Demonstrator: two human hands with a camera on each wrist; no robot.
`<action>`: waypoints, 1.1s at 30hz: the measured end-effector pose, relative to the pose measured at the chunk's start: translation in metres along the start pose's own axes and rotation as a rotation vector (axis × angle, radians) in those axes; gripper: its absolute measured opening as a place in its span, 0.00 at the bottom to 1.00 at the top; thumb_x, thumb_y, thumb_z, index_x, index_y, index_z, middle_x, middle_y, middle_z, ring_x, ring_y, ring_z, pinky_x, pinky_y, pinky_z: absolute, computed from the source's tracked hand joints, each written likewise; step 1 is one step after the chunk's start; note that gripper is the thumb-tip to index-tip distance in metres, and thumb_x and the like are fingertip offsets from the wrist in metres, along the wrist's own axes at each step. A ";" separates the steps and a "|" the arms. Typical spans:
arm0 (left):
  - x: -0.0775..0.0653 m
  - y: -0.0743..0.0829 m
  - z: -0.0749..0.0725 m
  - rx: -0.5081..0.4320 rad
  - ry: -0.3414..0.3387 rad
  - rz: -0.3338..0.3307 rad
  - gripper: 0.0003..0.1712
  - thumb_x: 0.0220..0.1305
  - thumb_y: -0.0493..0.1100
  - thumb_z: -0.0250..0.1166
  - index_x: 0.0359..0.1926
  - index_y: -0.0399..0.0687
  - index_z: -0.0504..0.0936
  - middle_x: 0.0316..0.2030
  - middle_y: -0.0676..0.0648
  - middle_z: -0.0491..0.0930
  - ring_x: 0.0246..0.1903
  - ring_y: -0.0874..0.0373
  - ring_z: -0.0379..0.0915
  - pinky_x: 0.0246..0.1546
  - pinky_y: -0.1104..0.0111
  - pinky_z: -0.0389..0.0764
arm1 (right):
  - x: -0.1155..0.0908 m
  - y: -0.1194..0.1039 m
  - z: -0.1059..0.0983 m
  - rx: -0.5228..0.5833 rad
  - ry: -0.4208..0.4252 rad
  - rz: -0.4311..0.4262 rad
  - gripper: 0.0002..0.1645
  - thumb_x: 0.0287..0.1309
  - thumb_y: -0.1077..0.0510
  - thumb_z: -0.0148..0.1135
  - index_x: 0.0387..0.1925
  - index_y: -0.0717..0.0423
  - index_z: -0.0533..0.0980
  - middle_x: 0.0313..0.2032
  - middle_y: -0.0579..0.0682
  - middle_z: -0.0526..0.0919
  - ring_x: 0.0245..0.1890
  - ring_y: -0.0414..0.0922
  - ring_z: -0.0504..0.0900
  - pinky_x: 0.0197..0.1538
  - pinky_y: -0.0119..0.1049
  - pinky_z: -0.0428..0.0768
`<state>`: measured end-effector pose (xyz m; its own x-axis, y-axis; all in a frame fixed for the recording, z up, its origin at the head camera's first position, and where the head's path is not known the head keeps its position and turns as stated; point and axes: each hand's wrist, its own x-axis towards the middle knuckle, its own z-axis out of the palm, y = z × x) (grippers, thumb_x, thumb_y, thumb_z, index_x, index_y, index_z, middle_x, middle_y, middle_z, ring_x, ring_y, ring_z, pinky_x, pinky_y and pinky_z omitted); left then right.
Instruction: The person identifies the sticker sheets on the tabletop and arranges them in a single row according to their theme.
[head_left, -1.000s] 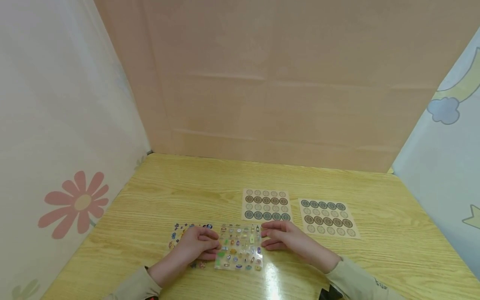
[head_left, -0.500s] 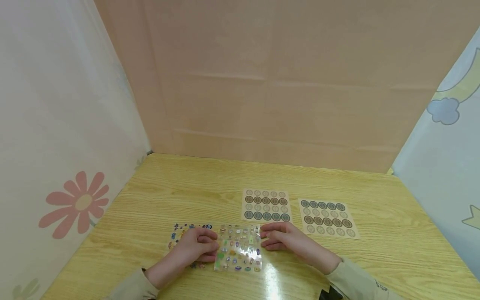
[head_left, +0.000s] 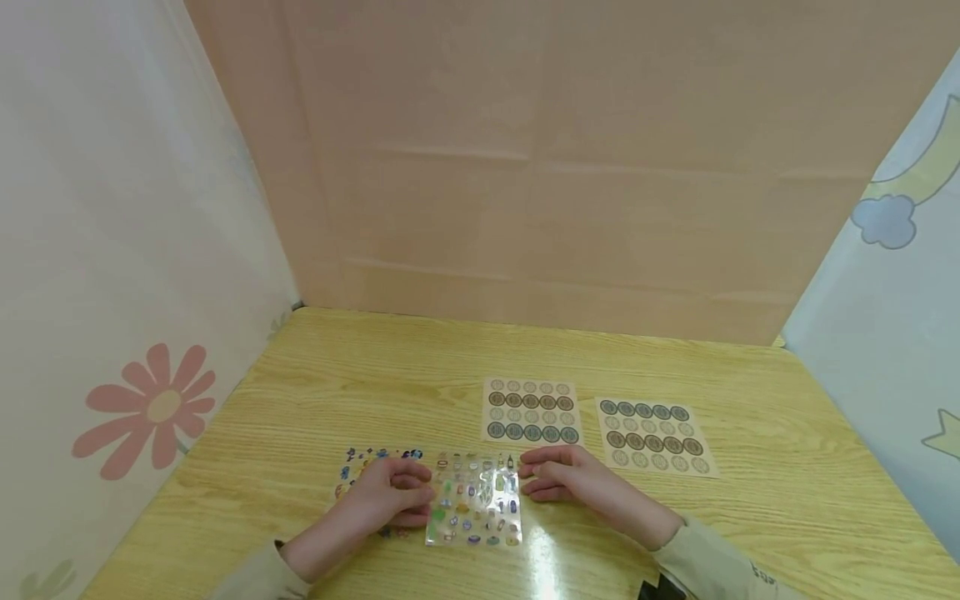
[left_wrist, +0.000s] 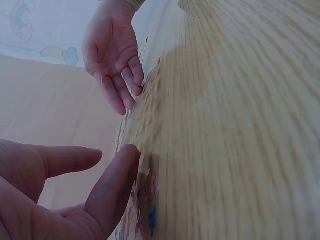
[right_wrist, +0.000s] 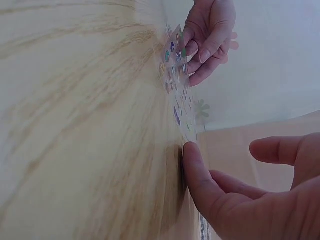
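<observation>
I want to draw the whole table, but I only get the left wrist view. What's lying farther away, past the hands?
Observer: In the head view, two beige sheets printed with rows of circles.
Operator: And what's on the clear sheet between the left hand and the right hand?
Observer: Lots of small colourful pictures; the right wrist view shows them too.
Operator: Any flower off to the left?
Observer: Yes, a pink flower.

Lower centre now, a sticker sheet point(head_left: 472, 504) sits between the left hand point(head_left: 384, 496) and the right hand point(head_left: 566, 477); a second sticker sheet point(head_left: 348, 472) lies to its left, partly covered by the left hand. Beyond, on the table point(head_left: 390, 367), a paper sheet point(head_left: 531, 410) right of centre, another paper sheet point(head_left: 657, 437) farther right!
</observation>
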<state>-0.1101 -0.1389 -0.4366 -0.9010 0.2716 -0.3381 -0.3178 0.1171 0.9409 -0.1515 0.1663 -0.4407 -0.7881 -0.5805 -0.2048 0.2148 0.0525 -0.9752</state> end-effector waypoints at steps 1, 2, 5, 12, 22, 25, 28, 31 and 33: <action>0.000 0.000 0.000 0.005 -0.004 -0.001 0.23 0.61 0.32 0.65 0.53 0.23 0.70 0.37 0.39 0.78 0.33 0.51 0.80 0.36 0.59 0.85 | 0.000 0.000 0.000 -0.002 -0.002 -0.001 0.28 0.62 0.65 0.51 0.59 0.82 0.60 0.51 0.67 0.76 0.47 0.58 0.80 0.53 0.44 0.79; 0.000 0.000 0.000 0.009 -0.008 -0.002 0.23 0.61 0.32 0.65 0.53 0.23 0.70 0.37 0.39 0.78 0.33 0.51 0.80 0.36 0.59 0.85 | -0.001 0.000 0.000 -0.004 -0.002 0.000 0.29 0.62 0.65 0.51 0.59 0.82 0.61 0.51 0.67 0.76 0.47 0.58 0.80 0.53 0.44 0.79; -0.001 0.001 -0.001 0.016 -0.020 0.000 0.23 0.62 0.33 0.65 0.54 0.22 0.70 0.38 0.39 0.78 0.34 0.50 0.80 0.37 0.59 0.85 | -0.001 -0.001 0.000 0.000 -0.006 -0.003 0.28 0.62 0.65 0.51 0.59 0.82 0.60 0.51 0.67 0.76 0.48 0.58 0.80 0.53 0.44 0.79; -0.002 0.002 -0.002 0.025 -0.022 0.001 0.24 0.61 0.33 0.65 0.54 0.22 0.69 0.38 0.39 0.77 0.34 0.51 0.80 0.37 0.59 0.85 | -0.002 0.000 0.001 0.010 0.000 0.000 0.28 0.62 0.66 0.51 0.59 0.82 0.61 0.51 0.67 0.76 0.48 0.59 0.79 0.53 0.45 0.79; -0.004 0.004 -0.002 0.019 -0.025 -0.003 0.23 0.62 0.33 0.65 0.54 0.22 0.70 0.39 0.39 0.77 0.34 0.51 0.80 0.37 0.59 0.85 | -0.002 0.001 0.001 0.013 0.006 0.015 0.29 0.61 0.65 0.51 0.58 0.82 0.61 0.51 0.67 0.76 0.49 0.58 0.80 0.53 0.44 0.79; -0.004 0.004 -0.002 0.014 -0.036 -0.001 0.23 0.62 0.33 0.64 0.54 0.22 0.70 0.39 0.39 0.77 0.34 0.50 0.80 0.38 0.59 0.84 | -0.002 0.001 0.002 0.016 0.006 0.012 0.29 0.61 0.65 0.51 0.58 0.82 0.61 0.51 0.68 0.76 0.49 0.58 0.79 0.54 0.44 0.78; -0.005 0.004 -0.003 0.014 -0.041 -0.003 0.23 0.62 0.33 0.64 0.54 0.22 0.70 0.39 0.39 0.77 0.35 0.50 0.80 0.38 0.60 0.84 | -0.002 0.000 0.002 0.017 0.004 0.010 0.29 0.61 0.65 0.52 0.59 0.82 0.61 0.51 0.68 0.76 0.49 0.59 0.79 0.54 0.44 0.78; -0.005 0.005 -0.003 0.018 -0.041 -0.007 0.23 0.62 0.33 0.64 0.54 0.23 0.71 0.39 0.40 0.77 0.35 0.51 0.80 0.37 0.60 0.85 | -0.003 0.000 0.001 0.018 0.004 0.010 0.29 0.62 0.64 0.51 0.59 0.82 0.61 0.51 0.67 0.76 0.49 0.59 0.79 0.54 0.44 0.79; -0.004 0.005 -0.003 0.021 -0.040 -0.012 0.22 0.62 0.33 0.64 0.54 0.23 0.71 0.39 0.40 0.77 0.34 0.51 0.80 0.37 0.61 0.85 | -0.003 0.000 0.001 0.021 0.005 0.012 0.29 0.62 0.64 0.51 0.59 0.82 0.61 0.51 0.67 0.76 0.49 0.59 0.79 0.54 0.44 0.78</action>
<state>-0.1087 -0.1419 -0.4299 -0.8846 0.3076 -0.3506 -0.3223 0.1403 0.9362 -0.1487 0.1673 -0.4396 -0.7883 -0.5756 -0.2174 0.2365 0.0427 -0.9707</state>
